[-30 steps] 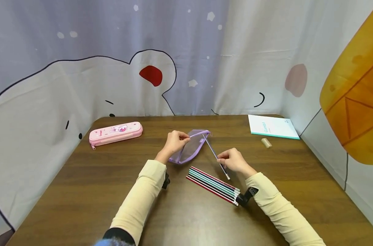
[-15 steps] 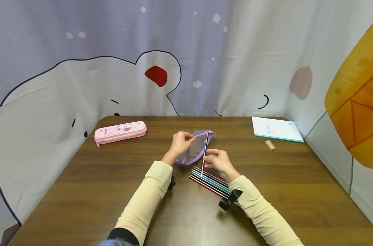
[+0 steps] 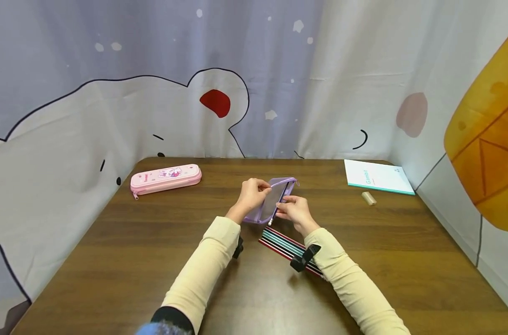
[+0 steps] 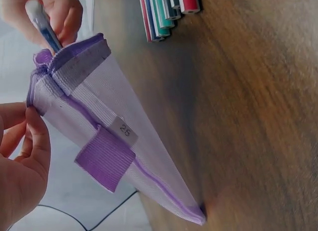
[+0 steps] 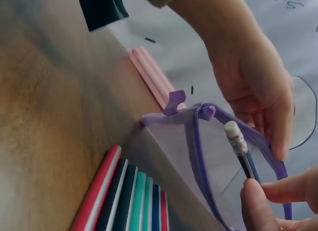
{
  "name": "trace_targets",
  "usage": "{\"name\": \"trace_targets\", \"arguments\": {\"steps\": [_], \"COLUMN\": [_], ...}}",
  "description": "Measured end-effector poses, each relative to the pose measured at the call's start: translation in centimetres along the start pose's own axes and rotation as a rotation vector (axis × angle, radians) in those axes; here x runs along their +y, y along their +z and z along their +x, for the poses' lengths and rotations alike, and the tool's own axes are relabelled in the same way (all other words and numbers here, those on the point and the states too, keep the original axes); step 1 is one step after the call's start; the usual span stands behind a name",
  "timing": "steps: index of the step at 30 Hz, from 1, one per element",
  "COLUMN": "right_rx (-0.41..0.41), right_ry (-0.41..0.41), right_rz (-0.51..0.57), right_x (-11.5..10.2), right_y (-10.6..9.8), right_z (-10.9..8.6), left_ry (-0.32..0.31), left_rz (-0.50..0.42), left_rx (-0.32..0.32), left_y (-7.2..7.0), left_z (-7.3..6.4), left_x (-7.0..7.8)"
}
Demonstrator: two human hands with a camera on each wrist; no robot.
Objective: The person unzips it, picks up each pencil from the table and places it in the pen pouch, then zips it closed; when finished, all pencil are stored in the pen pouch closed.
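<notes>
My left hand (image 3: 252, 195) pinches the upper edge of a purple mesh zipper pouch (image 4: 124, 107), holding its mouth apart. Between the thumb and fingers of my right hand (image 3: 295, 211) is a dark blue pencil (image 5: 250, 166) with a white eraser end. In the right wrist view the pencil lies at the pouch's mouth, its eraser end outside the rim; its far end is hidden there. A row of several pencils (image 3: 284, 243) in red, black, green and blue lies on the table just in front, partly under my right wrist.
A pink pencil case (image 3: 166, 179) sits at the back left of the wooden table (image 3: 124, 260). At the back right lie a white and teal notebook (image 3: 379, 177) and a small beige block (image 3: 369, 198). A printed curtain (image 3: 153, 116) hangs behind the table.
My right hand has moved left and turned the pencil, bringing it from beside the pouch to its mouth. My left hand keeps its pinch on the pouch edge. The head view has shifted slightly.
</notes>
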State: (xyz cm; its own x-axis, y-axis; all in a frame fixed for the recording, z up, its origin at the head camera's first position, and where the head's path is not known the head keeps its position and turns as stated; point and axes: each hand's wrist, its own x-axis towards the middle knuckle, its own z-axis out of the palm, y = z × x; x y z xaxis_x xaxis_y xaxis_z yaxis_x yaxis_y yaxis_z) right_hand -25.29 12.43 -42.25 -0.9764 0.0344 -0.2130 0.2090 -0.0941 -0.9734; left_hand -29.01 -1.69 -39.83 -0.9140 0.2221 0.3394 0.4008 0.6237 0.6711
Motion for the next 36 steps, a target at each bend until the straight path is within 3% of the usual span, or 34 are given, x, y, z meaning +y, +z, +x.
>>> {"name": "trace_targets", "arguments": {"steps": [8, 17, 20, 30, 33, 36], "right_rx": [0.055, 0.156, 0.161, 0.048, -0.017, -0.105], "right_ry": [-0.019, -0.07, -0.084, -0.131, -0.196, -0.306], "right_rz": [-0.067, -0.338, -0.368, -0.354, -0.465, -0.702], "right_x": [-0.2, -0.3, -0.4, 0.2, 0.3, 0.2], "right_y": [1.4, 2.3, 2.4, 1.2, 0.1, -1.5], "right_z": [1.0, 2.5, 2.9, 2.9, 2.2, 1.2], "left_ry": [0.02, -0.01, -0.014, -0.041, -0.05, -0.053], "left_rz": [-0.051, -0.074, -0.074, -0.093, -0.094, -0.095], "left_rx": [-0.046, -0.042, -0.036, -0.026, -0.022, -0.024], "left_y": [0.4, 0.6, 0.6, 0.1, -0.2, -0.5], "left_z": [-0.1, 0.4, 0.4, 0.4, 0.4, 0.4], "left_x": [0.2, 0.5, 0.5, -0.3, -0.4, -0.3]}}
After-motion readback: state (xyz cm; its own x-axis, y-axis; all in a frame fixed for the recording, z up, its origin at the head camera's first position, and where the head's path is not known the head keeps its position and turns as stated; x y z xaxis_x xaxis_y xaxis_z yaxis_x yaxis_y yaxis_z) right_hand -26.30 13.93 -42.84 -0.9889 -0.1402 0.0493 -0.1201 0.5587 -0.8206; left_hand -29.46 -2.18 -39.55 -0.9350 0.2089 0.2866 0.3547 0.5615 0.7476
